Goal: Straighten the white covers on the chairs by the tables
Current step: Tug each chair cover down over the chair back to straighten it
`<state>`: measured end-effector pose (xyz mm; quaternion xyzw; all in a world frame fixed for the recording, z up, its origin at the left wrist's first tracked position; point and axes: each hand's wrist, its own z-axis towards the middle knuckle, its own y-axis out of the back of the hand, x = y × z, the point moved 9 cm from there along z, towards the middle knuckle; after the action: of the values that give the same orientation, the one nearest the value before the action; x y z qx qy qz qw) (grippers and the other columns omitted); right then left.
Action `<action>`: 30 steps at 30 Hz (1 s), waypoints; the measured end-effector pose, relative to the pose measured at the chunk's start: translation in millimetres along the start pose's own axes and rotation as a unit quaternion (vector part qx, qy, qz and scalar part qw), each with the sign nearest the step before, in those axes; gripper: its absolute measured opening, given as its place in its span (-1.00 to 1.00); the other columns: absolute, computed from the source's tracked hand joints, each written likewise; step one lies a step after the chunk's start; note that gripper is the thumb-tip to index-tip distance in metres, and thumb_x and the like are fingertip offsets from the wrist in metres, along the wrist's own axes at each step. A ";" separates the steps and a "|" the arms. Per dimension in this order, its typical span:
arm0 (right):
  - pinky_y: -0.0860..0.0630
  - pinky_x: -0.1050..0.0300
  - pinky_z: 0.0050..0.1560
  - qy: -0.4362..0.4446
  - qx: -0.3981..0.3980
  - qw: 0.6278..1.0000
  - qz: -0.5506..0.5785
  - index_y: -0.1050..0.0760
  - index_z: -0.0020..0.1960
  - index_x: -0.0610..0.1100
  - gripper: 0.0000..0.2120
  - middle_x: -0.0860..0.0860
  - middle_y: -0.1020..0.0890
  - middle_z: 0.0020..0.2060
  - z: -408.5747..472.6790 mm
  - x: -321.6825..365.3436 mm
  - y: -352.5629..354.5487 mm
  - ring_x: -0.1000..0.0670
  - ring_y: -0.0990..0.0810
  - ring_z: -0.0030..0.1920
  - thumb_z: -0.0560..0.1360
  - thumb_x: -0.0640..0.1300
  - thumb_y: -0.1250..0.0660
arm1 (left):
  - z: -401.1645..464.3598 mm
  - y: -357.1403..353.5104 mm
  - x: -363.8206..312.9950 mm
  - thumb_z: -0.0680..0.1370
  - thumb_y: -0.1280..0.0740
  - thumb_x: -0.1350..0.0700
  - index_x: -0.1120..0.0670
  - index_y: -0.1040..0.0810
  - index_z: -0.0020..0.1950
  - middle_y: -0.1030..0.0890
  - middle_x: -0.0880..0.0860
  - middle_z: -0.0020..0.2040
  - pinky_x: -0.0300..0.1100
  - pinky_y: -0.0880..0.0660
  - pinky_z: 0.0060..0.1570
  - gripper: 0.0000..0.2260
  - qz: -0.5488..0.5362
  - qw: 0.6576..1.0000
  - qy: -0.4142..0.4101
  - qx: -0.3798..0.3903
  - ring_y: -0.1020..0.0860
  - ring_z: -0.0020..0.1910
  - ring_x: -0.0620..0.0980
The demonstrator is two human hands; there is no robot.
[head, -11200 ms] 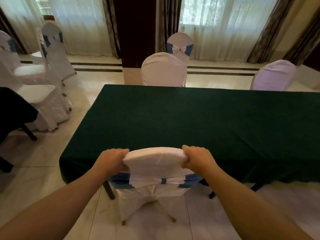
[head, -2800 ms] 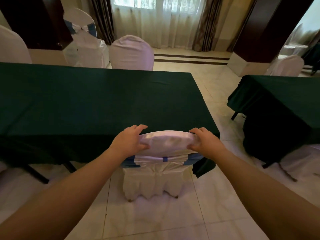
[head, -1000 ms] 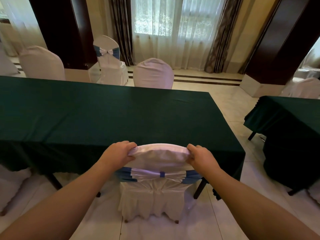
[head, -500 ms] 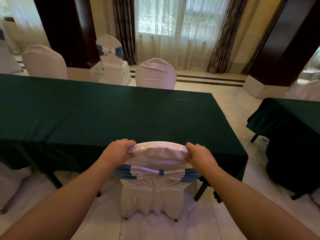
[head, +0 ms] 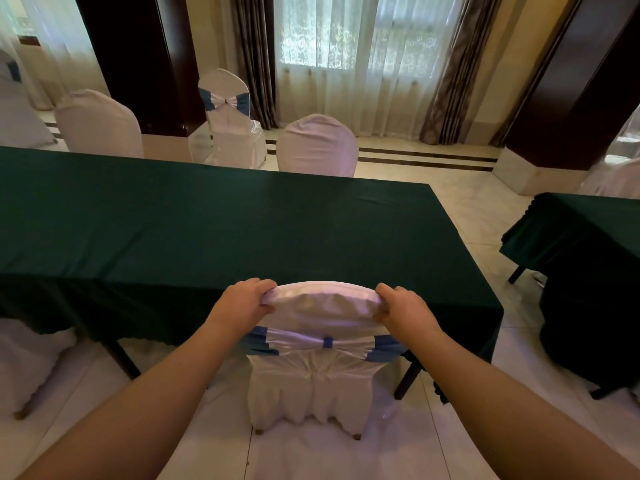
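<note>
Directly below the head camera, at the near long edge of a bench (head: pixel 207 230) draped in dark green cloth, stands a chair dressed in a white cover (head: pixel 320 306), its back facing the person and its seat tucked under the cloth. The person's left hand (head: pixel 242 301) is closed on the upper left corner of the cover, fingers curled over the top edge and thumb pressed against the back. The right hand (head: pixel 403 306) grips the upper right corner in the same way. Holding both corners at once likely lets the person pull the fabric evenly so the cap sits square on the chair back. A few soft wrinkles show between the hands, so the cover does not look fully smoothed yet. Below the hands, a blue sash (head: pixel 323 342) wraps the chair back, cinched by a small blue band slightly right of centre. The cover's skirt hangs in loose gathers down to the pale tiled floor (head: pixel 346 455). Across the bench, two more covered chairs (head: pixel 317 145) face this way, and a third with a blue sash stands farther back near the curtains (head: pixel 346 46). A second green bench sits well apart at the right.
</note>
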<state>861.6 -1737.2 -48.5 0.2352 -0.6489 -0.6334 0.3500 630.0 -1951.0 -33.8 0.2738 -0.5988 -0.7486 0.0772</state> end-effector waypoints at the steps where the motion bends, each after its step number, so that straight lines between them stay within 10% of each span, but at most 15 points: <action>1: -0.40 0.07 -0.31 0.001 -0.001 1.000 -0.001 -0.26 -0.04 0.13 -0.75 0.06 -0.39 -0.26 -1.0 0.5 1.0 -0.02 -0.41 -0.24 0.51 -0.05 -0.35 | -0.9 0.0 -0.6 0.50 -0.44 0.05 -0.07 -0.56 0.18 -0.58 -0.05 -0.02 -0.11 -0.46 -0.09 -0.74 0.001 1.000 0.003 -0.001 -0.53 -0.09 -0.01; 18: -0.46 0.11 -0.29 0.010 0.050 0.998 -0.041 -0.29 0.07 0.13 -0.64 0.12 -0.42 -0.20 0.8 10.2 7.6 0.08 -0.42 -0.24 0.44 0.32 -0.27 | 3.6 -3.1 4.9 0.33 -0.49 -0.17 -0.16 -0.49 0.19 -0.55 -0.17 0.00 -0.13 -0.53 -0.09 -0.54 -0.008 0.997 0.035 0.072 -0.56 -0.03 -0.07; 23: -0.53 0.00 0.08 0.054 0.018 0.997 0.052 -0.26 0.42 0.18 -0.24 0.06 -0.48 0.23 1.3 41.1 34.1 0.01 -0.44 0.19 0.36 0.57 -0.16 | 2.8 21.6 18.6 0.11 -0.36 -0.59 -0.19 -0.23 0.51 -0.46 -0.11 0.39 -0.02 -0.52 0.11 0.05 -0.022 0.996 0.059 0.061 -0.46 0.30 -0.03; 30: -0.41 -0.16 0.31 0.032 0.011 0.996 0.085 0.07 0.53 0.33 -0.07 0.00 -0.19 0.54 7.5 95.5 58.7 -0.07 -0.15 0.50 0.29 0.64 -0.14 | -5.7 73.4 27.5 0.09 -0.19 -0.71 -0.17 -0.04 0.60 -0.17 -0.04 0.59 0.22 -0.21 0.45 0.19 0.010 0.999 0.030 0.040 -0.06 0.57 0.04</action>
<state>802.5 -1798.6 24.6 0.2031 -0.6619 -0.5866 0.4201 594.3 -1988.0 25.6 0.2932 -0.6283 -0.7147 0.0920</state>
